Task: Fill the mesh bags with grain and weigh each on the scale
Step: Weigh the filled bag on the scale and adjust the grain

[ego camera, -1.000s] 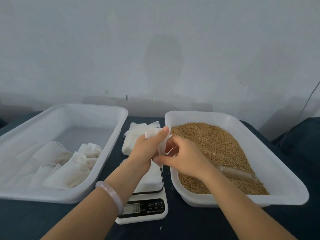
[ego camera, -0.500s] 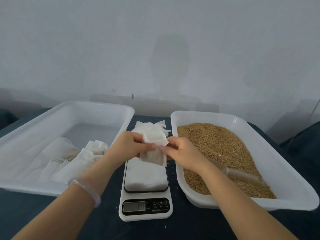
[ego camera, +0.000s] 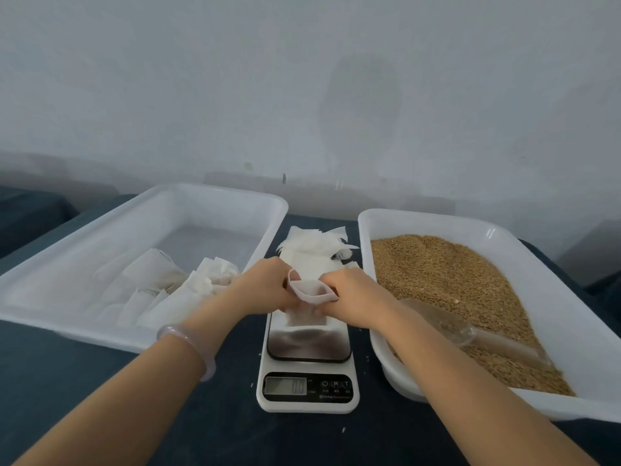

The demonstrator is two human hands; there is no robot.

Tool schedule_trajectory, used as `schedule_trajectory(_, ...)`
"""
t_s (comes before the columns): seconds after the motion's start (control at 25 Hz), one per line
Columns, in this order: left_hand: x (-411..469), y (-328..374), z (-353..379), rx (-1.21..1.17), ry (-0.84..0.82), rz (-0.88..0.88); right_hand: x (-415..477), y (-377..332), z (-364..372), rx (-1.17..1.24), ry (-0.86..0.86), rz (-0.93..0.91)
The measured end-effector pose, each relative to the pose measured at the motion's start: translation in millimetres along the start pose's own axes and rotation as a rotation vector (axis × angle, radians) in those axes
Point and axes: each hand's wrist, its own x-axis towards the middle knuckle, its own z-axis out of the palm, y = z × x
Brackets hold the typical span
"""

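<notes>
Now a small mesh bag (ego camera: 311, 292) is pinched at its top edge by the curled fingers of the left hand (ego camera: 265, 289) and the right hand (ego camera: 353, 297), just over the scale (ego camera: 307, 388). The mouth should be pulled wide and kept up, so that grain (ego camera: 437, 274) can be tipped in and none is spilled.

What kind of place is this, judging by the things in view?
Probably a small packing or weighing bench: a white digital scale stands between a white plastic tray of brown grain and a second tray of white mesh bags.
</notes>
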Motion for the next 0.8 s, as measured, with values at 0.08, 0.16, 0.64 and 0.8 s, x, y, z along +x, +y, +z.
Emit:
schedule_trajectory(0.08,0,0,2,0.077,-0.021,0.003,0,0,4,-0.077,0.024,-0.023)
schedule_trajectory(0.16,1,-1,4,0.136,-0.051,-0.006,1,0,9,-0.181,0.032,-0.04)
schedule_trajectory(0.64,12,4,13,0.337,-0.148,-0.043,13,-12,12,-0.34,-0.117,0.039)
schedule_trajectory(0.8,11,6,14,0.419,-0.141,-0.04,15,-10,13,-0.324,-0.119,0.052)
